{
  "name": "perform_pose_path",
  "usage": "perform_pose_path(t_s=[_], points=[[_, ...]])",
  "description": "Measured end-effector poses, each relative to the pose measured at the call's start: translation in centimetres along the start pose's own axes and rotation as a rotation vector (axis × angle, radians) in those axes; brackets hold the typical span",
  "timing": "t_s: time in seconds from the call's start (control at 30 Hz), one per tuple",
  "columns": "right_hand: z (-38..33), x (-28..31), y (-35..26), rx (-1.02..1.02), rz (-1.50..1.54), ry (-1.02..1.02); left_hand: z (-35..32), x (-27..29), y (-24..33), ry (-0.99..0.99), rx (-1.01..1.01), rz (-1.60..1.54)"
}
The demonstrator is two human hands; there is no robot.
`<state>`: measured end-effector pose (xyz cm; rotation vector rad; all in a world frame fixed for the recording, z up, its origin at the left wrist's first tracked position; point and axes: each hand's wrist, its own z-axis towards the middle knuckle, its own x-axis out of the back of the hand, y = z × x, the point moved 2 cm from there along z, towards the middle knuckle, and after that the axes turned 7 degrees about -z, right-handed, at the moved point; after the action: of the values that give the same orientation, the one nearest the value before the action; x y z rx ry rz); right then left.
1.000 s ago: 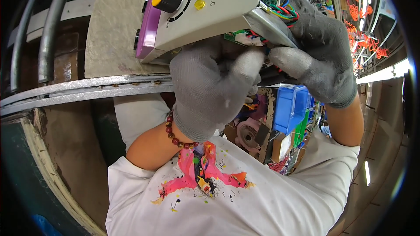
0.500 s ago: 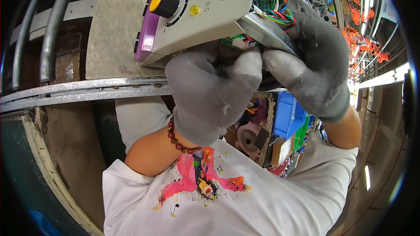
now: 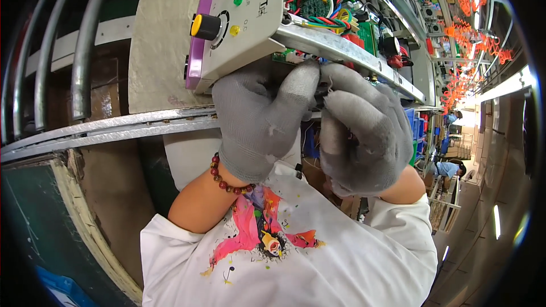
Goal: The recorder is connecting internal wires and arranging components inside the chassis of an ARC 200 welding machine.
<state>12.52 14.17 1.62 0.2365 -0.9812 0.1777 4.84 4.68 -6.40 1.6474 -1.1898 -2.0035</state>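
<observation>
An open electronics unit (image 3: 250,34) stands on the bench, with a pale front panel, purple edge strip and black-and-yellow knob (image 3: 206,27). Both hands wear grey knit gloves and meet at the near metal side rail (image 3: 347,51). My left hand (image 3: 256,116) is closed at the panel's near corner, its thumb pressed toward the rail and its other fingers hidden beneath. Close beside it, my right hand (image 3: 364,131) is curled with bent fingers, its index fingertip by the left thumb. What they pinch is too small or hidden to tell. Coloured wires (image 3: 327,20) and green circuit boards fill the unit.
A metal bench edge (image 3: 114,128) runs below the unit, and metal bars (image 3: 88,40) stand at the left. Orange coiled hoses (image 3: 455,68) hang at the far right. Another person (image 3: 449,169) is in the right background, near blue bins (image 3: 418,128).
The unit appears lower and farther left, with more of its inside showing. My right hand has come down from the wires and rail corner, its fingers now curled beside my left hand.
</observation>
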Motion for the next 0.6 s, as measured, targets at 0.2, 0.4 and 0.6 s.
perform_pose_path(t_s=[0.2,0.4,0.6], points=[[0.6,-0.9,-0.6,-0.031,-0.006,0.015,0.4,0.6,-1.0,-0.038,-0.02,-0.022],[0.1,-1.4,-0.6,-0.021,-0.054,0.018,0.3,0.7,-0.6,-0.073,-0.022,0.024],[0.3,-1.6,-0.8,-0.071,-0.017,-0.003,0.1,1.5,-1.0,-0.22,-0.098,0.04]])
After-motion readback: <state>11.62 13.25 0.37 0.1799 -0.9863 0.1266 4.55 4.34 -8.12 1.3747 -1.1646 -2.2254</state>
